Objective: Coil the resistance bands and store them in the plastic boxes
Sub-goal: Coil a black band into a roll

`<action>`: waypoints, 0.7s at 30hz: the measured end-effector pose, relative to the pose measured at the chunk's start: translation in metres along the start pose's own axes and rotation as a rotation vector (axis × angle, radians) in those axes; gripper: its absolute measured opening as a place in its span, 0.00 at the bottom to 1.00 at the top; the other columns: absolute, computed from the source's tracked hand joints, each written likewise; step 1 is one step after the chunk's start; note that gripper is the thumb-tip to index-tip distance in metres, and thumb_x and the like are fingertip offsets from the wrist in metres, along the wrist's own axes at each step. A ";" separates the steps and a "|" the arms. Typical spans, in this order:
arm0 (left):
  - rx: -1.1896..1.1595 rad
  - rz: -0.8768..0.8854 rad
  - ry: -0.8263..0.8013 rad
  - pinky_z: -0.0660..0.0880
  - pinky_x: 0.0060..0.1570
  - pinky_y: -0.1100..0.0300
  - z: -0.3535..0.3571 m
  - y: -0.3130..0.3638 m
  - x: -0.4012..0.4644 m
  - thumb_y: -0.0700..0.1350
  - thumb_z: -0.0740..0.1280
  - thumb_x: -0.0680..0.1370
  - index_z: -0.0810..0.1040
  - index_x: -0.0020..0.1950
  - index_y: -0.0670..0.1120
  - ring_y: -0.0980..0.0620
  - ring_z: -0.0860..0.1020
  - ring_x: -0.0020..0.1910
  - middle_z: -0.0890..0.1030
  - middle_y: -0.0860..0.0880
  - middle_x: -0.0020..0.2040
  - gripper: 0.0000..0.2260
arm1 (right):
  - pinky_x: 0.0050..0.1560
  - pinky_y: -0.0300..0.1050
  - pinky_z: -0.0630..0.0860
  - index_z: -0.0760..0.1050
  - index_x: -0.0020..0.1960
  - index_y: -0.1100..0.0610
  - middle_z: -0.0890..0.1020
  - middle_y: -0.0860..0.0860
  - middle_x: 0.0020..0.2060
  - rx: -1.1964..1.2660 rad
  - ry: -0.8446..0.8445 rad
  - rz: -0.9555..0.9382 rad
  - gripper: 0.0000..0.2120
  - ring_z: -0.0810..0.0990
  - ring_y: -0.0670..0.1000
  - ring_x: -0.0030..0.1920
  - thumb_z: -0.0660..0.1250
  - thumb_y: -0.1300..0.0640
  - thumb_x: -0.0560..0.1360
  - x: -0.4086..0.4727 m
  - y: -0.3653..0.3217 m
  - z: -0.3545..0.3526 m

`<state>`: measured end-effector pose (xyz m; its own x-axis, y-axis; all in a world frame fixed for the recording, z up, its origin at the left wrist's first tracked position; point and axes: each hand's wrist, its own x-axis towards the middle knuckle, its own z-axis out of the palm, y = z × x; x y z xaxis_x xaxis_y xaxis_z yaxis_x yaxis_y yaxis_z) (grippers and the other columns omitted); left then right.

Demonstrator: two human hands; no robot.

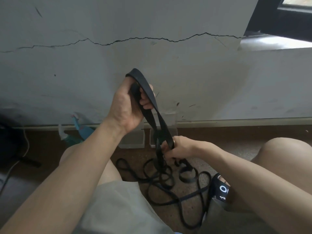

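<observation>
While looped over the raised left hand (125, 105) and pinched low by the right hand (175, 147), black band (152, 105) mid-coil above floor tangle (162, 179); next, further wraps, then into plastic boxes (135, 138).

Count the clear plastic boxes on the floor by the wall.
2. One plastic box sits against the wall just below the left hand; the second box sits right of it, partly behind the black band. More may be hidden behind the arms.
</observation>
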<state>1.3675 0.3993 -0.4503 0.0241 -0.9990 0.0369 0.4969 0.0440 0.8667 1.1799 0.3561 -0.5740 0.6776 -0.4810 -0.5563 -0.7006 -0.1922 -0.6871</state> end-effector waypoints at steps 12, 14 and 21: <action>0.569 -0.075 0.021 0.68 0.41 0.55 0.000 -0.015 -0.001 0.62 0.51 0.84 0.74 0.40 0.46 0.50 0.72 0.35 0.75 0.46 0.36 0.26 | 0.67 0.52 0.78 0.73 0.72 0.54 0.84 0.51 0.60 0.385 0.199 -0.212 0.28 0.83 0.51 0.59 0.75 0.65 0.75 -0.015 -0.032 -0.022; 0.699 -0.056 -0.022 0.69 0.41 0.56 0.002 -0.017 -0.002 0.60 0.52 0.84 0.75 0.41 0.44 0.51 0.72 0.35 0.75 0.46 0.37 0.24 | 0.64 0.54 0.80 0.73 0.71 0.54 0.85 0.54 0.58 0.524 0.211 -0.274 0.27 0.85 0.54 0.58 0.75 0.65 0.73 -0.018 -0.036 -0.025; 0.983 -0.090 -0.039 0.70 0.39 0.63 0.007 -0.024 -0.005 0.52 0.53 0.87 0.74 0.40 0.42 0.55 0.73 0.32 0.74 0.49 0.33 0.23 | 0.57 0.48 0.82 0.80 0.60 0.54 0.88 0.52 0.52 0.453 0.312 -0.345 0.08 0.87 0.50 0.49 0.66 0.56 0.82 -0.033 -0.047 -0.027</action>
<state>1.3489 0.4029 -0.4676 -0.0161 -0.9987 -0.0479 -0.4464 -0.0357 0.8941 1.1841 0.3577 -0.5111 0.7022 -0.6951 -0.1539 -0.2446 -0.0326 -0.9691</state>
